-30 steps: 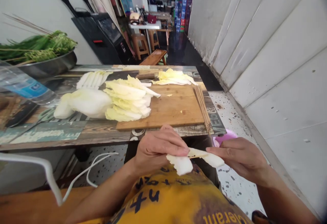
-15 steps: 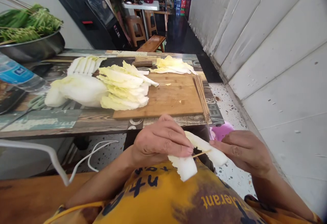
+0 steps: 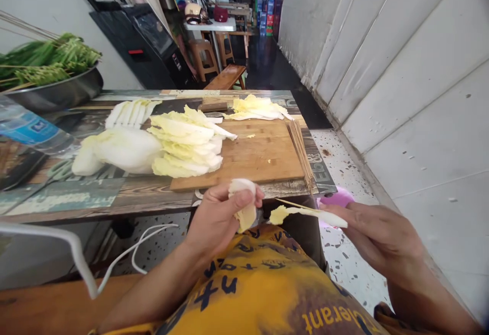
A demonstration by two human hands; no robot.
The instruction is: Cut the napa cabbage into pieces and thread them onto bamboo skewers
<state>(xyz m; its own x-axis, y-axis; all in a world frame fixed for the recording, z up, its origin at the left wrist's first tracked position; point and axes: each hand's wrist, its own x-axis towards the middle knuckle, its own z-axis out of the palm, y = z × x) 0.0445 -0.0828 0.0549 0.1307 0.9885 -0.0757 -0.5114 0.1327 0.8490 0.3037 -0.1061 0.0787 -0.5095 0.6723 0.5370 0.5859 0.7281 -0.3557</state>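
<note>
Between thumb and fingers, my left hand (image 3: 219,215) grips a pale piece of cabbage leaf (image 3: 244,207). My right hand (image 3: 382,235) pinches a strip of cabbage (image 3: 305,212) together with a thin wooden skewer (image 3: 294,203), whose tip points left toward the other piece. A gap separates the two pieces. Both hands are above my lap, just in front of the table edge. Beyond them lies a wooden cutting board (image 3: 263,159) with a pile of cut cabbage leaves (image 3: 187,144) on its left. A bundle of skewers (image 3: 300,154) lies along the board's right side.
A cabbage (image 3: 126,149), a row of cabbage strips (image 3: 132,113) and a water bottle (image 3: 38,128) are on the left. Behind them stands a metal bowl of skewered greens (image 3: 57,90). More leaves (image 3: 260,106) lie at the board's far edge. A white cable (image 3: 76,251) hangs at left.
My left hand has drawn away to the left with its cabbage piece, off the skewer. My right hand keeps hold of the skewer and its strip. The view has tilted up slightly.
</note>
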